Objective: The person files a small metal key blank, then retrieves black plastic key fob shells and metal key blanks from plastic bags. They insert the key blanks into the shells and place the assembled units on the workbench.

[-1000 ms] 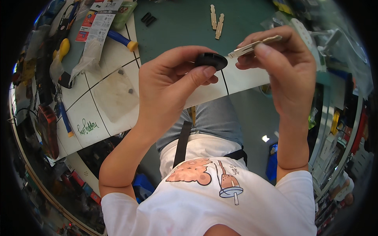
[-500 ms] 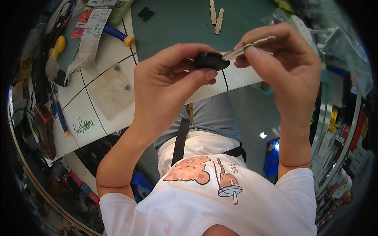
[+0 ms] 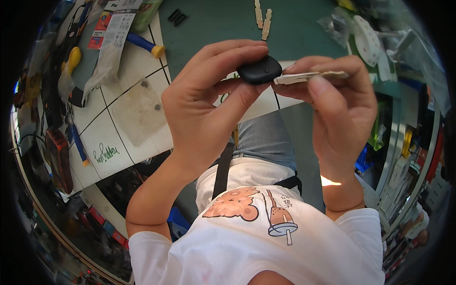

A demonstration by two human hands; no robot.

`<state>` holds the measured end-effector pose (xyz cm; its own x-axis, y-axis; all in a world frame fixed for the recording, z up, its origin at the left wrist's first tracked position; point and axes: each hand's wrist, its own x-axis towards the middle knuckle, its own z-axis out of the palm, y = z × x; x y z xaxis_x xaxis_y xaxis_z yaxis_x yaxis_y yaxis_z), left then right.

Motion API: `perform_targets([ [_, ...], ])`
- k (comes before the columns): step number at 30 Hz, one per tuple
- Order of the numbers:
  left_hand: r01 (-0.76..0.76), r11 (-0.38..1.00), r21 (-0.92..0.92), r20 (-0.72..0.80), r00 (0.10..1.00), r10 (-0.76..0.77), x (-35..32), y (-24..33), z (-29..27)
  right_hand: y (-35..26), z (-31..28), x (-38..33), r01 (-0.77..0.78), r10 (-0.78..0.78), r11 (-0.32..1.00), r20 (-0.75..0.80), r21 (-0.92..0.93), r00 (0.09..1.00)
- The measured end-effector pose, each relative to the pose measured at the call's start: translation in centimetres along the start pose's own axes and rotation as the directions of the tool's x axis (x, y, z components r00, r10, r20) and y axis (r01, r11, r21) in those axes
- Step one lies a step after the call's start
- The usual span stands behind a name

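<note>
My left hand pinches a black plastic key head between thumb and fingers, above the table's near edge. From the right, my right hand holds a silver metal key blade between thumb and forefinger. The blade's left end meets the right end of the black head; whether it is seated inside I cannot tell. Two more key blades, a left one and a right one, lie on the green mat beyond my hands. Small black pieces rest at the mat's upper left.
A blue-and-yellow-handled tool lies beside printed packaging at the left. White tiles cover the near left of the table, with a clear plastic sheet on them. A white perforated strip and plastic bags sit at the far right.
My right hand has moved lower and levelled the key blade. The black key head has turned so that its broad face shows more.
</note>
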<state>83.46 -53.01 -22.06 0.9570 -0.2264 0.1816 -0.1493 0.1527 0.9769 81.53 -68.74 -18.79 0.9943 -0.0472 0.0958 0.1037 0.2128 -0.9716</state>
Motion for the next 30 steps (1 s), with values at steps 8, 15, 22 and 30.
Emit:
perform_targets([
  [8,-0.035,0.999,-0.023,0.044,0.998,0.036,-0.3,0.3,0.0,0.1,-0.4,0.3,0.029,-0.029,0.997,-0.010,0.066,1.000],
  [15,-0.028,0.996,-0.087,-0.024,0.999,0.026,-0.4,0.3,0.1,0.0,-0.4,0.3,0.007,-0.006,0.997,-0.009,0.080,1.000],
  [22,-0.074,0.992,0.099,0.006,0.997,0.074,-0.5,0.8,-0.2,0.0,-0.2,0.3,0.012,-0.012,0.998,0.010,0.065,1.000],
  [30,-0.053,0.992,-0.111,-0.061,0.997,0.046,-0.7,0.1,0.0,-0.3,0.5,0.2,-0.029,0.031,0.997,-0.020,0.074,0.999],
])
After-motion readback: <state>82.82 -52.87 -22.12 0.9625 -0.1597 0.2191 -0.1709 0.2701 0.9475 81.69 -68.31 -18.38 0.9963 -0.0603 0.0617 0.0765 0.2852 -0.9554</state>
